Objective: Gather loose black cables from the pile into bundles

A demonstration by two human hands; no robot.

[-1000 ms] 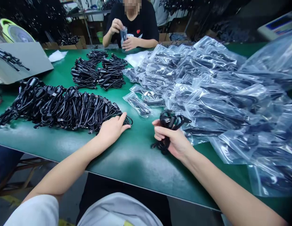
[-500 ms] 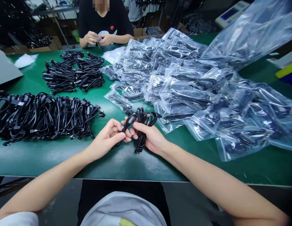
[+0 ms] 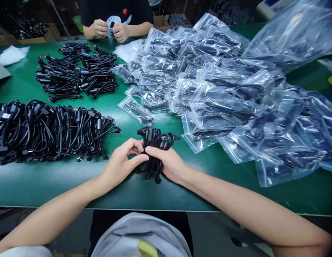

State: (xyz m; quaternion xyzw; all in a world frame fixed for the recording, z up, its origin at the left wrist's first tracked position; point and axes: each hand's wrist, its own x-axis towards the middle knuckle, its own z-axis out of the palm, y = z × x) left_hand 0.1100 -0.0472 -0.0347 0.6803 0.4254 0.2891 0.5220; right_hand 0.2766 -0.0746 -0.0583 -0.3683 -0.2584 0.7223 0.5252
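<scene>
A bunch of black cables (image 3: 155,164) is held upright just above the near part of the green table. My right hand (image 3: 170,160) is wrapped round the bunch from the right, its thumb across the front. From the left, my left hand (image 3: 130,157) touches the same bunch with thumb and fingertips pinched at its edge; the fingertips are partly hidden. To the left lies a long row of bundled black cables (image 3: 66,132). Clear zip bags with black cables inside (image 3: 216,103) are heaped at the right.
Another pile of black cables (image 3: 77,73) lies at the back left. Across the green table (image 3: 101,189), a person in a black shirt (image 3: 101,10) holds something small and clear. White sheets (image 3: 128,50) lie near that person. A large plastic bag (image 3: 291,35) is at the back right.
The separate cable between my hands has come against the bunch in my right hand. The view has shifted, so the far person sits higher in the picture.
</scene>
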